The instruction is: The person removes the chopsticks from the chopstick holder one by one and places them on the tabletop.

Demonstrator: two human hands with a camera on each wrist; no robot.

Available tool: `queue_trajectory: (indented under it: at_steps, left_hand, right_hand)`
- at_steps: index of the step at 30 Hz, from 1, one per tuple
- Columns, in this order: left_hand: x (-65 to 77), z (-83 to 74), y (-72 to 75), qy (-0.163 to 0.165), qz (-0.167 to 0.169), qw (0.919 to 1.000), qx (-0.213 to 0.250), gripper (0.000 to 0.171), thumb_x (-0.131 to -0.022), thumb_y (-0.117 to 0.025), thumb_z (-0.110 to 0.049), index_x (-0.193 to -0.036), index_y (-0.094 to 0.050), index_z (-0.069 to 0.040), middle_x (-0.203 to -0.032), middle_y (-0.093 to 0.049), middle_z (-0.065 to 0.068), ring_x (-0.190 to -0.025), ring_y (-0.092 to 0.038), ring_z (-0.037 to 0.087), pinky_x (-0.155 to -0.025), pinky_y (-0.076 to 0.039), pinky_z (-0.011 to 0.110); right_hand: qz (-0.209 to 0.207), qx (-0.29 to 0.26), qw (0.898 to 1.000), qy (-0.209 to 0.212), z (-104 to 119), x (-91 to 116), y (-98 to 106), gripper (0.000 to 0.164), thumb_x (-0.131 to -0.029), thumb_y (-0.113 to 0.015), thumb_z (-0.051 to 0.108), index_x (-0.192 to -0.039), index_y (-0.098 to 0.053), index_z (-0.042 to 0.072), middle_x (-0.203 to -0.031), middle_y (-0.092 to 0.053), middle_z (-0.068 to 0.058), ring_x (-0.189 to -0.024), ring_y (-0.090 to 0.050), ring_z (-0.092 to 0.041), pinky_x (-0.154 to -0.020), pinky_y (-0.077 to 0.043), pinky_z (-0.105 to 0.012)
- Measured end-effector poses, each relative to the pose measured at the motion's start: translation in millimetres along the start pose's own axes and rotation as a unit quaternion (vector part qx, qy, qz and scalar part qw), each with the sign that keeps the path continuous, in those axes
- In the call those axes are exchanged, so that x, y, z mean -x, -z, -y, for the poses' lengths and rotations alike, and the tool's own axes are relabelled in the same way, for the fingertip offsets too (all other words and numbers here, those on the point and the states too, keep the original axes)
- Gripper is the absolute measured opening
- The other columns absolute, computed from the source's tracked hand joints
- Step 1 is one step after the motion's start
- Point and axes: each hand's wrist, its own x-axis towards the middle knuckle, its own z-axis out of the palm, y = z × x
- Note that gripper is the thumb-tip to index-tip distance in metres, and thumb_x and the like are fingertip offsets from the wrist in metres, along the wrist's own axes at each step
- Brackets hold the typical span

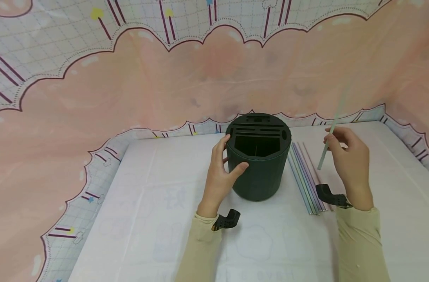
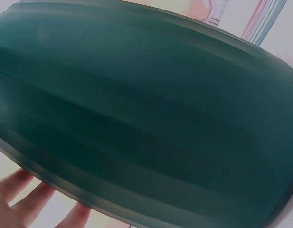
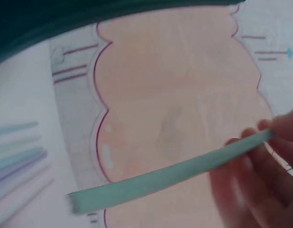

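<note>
My left hand [image 1: 219, 174] grips the left side of a dark green round pen holder [image 1: 258, 178], thumb on its front and fingers round its far side. The pen holder stands upright, with slots and a larger divided opening in its top; its green wall [image 2: 151, 109] fills most of the left wrist view. To the right of it, my right hand [image 1: 352, 158] pinches a thin pale green straw [image 1: 324, 154] between thumb and fingers. The straw is raised and tilted, its lower end [image 3: 94, 200] pointing away from the fingers in the right wrist view.
Several pastel straws [image 1: 307, 184] in blue, green, purple and pink lie side by side on the white table [image 1: 158, 203], between the pen holder and my right hand. A peach patterned cloth [image 1: 186, 86] hangs behind and beside the table.
</note>
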Motion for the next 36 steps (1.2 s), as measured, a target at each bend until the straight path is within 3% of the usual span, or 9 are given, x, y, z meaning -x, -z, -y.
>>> queue_trajectory:
  at_steps: [7, 11, 14, 20, 23, 30, 36]
  left_hand:
    - [-2.6, 0.4, -1.5, 0.006, -0.002, 1.0, -0.001, 0.076, -0.075, -0.059, -0.057, -0.137, -0.018, -0.043, -0.14, -0.021, -0.016, -0.126, -0.027, 0.007, -0.094, -0.038, 0.044]
    - [-3.6, 0.5, -2.3, 0.01, -0.004, 0.9999, -0.003, 0.075, -0.075, -0.059, -0.057, -0.137, -0.018, -0.043, -0.14, -0.021, -0.016, -0.125, -0.027, 0.007, -0.094, -0.038, 0.044]
    - [-4.2, 0.6, -2.6, 0.012, -0.005, 0.9999, -0.004, 0.075, -0.075, -0.059, -0.057, -0.137, -0.018, -0.044, -0.14, -0.021, -0.017, -0.125, -0.027, 0.006, -0.094, -0.038, 0.044]
    - [-4.7, 0.3, -3.2, 0.009, -0.006, 0.9999, -0.009, 0.076, -0.075, -0.059, -0.057, -0.137, -0.018, -0.043, -0.14, -0.021, -0.017, -0.125, -0.026, 0.005, -0.094, -0.038, 0.042]
    - [-5.0, 0.1, -4.1, 0.007, -0.004, 0.9999, -0.006, 0.076, -0.075, -0.059, -0.057, -0.137, -0.018, -0.043, -0.14, -0.021, -0.017, -0.125, -0.026, 0.004, -0.094, -0.038, 0.042]
    - [-4.0, 0.9, -5.0, 0.003, -0.005, 1.0, -0.005, 0.076, -0.075, -0.06, -0.057, -0.137, -0.018, -0.043, -0.14, -0.021, -0.017, -0.125, -0.026, 0.005, -0.094, -0.038, 0.043]
    - [-3.2, 2.4, -4.6, 0.003, -0.006, 0.9999, -0.01, 0.076, -0.075, -0.059, -0.057, -0.138, -0.017, -0.042, -0.141, -0.021, -0.016, -0.125, -0.027, 0.007, -0.094, -0.038, 0.04]
  right_hand:
    - [0.127, 0.09, 0.988, -0.008, -19, -6, 5, 0.041, -0.093, -0.039, 0.037, -0.116, -0.055, 0.007, -0.098, -0.06, -0.014, -0.08, -0.057, -0.026, -0.068, -0.038, -0.038]
    - [0.164, 0.109, 0.98, -0.012, -28, -10, 6, 0.044, -0.093, -0.037, 0.037, -0.118, -0.052, 0.003, -0.102, -0.059, -0.019, -0.081, -0.059, -0.035, -0.067, -0.04, -0.046]
    - [0.175, 0.114, 0.978, -0.025, -39, -14, 5, 0.046, -0.093, -0.039, 0.038, -0.117, -0.052, 0.002, -0.102, -0.059, -0.019, -0.079, -0.06, -0.032, -0.065, -0.041, -0.049]
    - [0.19, 0.13, 0.973, -0.036, -70, -23, 0, 0.046, -0.092, -0.042, 0.041, -0.116, -0.052, 0.002, -0.097, -0.061, -0.015, -0.071, -0.061, -0.024, -0.056, -0.042, -0.046]
    - [0.204, 0.143, 0.968, -0.045, -78, -24, 0, 0.045, -0.092, -0.041, 0.039, -0.117, -0.05, 0.003, -0.097, -0.06, -0.015, -0.073, -0.06, -0.026, -0.054, -0.044, -0.043]
    - [0.258, 0.151, 0.954, -0.032, -69, -18, 4, 0.043, -0.093, -0.04, 0.029, -0.118, -0.046, -0.005, -0.102, -0.056, -0.024, -0.075, -0.06, -0.029, -0.056, -0.043, -0.034]
    - [0.275, 0.153, 0.947, -0.058, -68, -15, 4, 0.042, -0.094, -0.04, 0.026, -0.12, -0.044, -0.007, -0.108, -0.052, -0.025, -0.078, -0.059, -0.03, -0.06, -0.045, -0.038]
